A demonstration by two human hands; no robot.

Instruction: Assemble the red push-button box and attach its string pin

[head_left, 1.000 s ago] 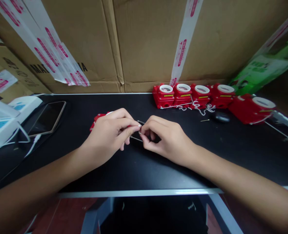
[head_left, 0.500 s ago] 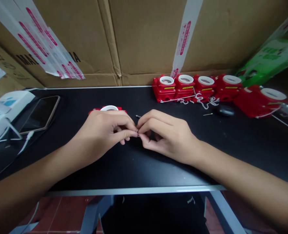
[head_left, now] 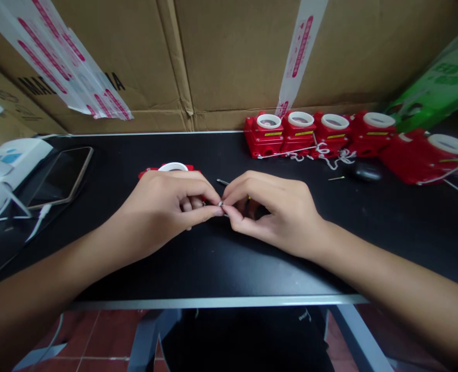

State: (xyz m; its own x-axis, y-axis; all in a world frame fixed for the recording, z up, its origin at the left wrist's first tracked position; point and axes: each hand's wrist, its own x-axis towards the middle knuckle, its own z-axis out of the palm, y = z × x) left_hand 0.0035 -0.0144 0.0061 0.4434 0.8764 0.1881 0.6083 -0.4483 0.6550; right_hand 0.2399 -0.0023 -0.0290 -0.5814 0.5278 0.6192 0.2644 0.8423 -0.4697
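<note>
Over the middle of the black table, my left hand (head_left: 174,201) and my right hand (head_left: 273,213) meet fingertip to fingertip. Between their pinched thumbs and forefingers shows a tiny pale metal piece (head_left: 220,204), too small to name. Both hands are closed on it. Behind my left hand sits a red box with a white ring (head_left: 173,167), mostly hidden by the hand. A thin metal tip (head_left: 223,182), perhaps of a screwdriver, pokes out behind my right fingers. A bit of yellow shows under my right hand.
Several red boxes with white round rings (head_left: 270,121) stand at the back right, with white string (head_left: 335,155) before them. A black mouse-like object (head_left: 366,171) lies nearby. At left are a phone (head_left: 62,175) and a white power strip (head_left: 19,160). Cardboard (head_left: 229,62) walls the back.
The pinched fingertips have shifted slightly, and the small pale piece between them now shows more plainly. The view has turned a little.
</note>
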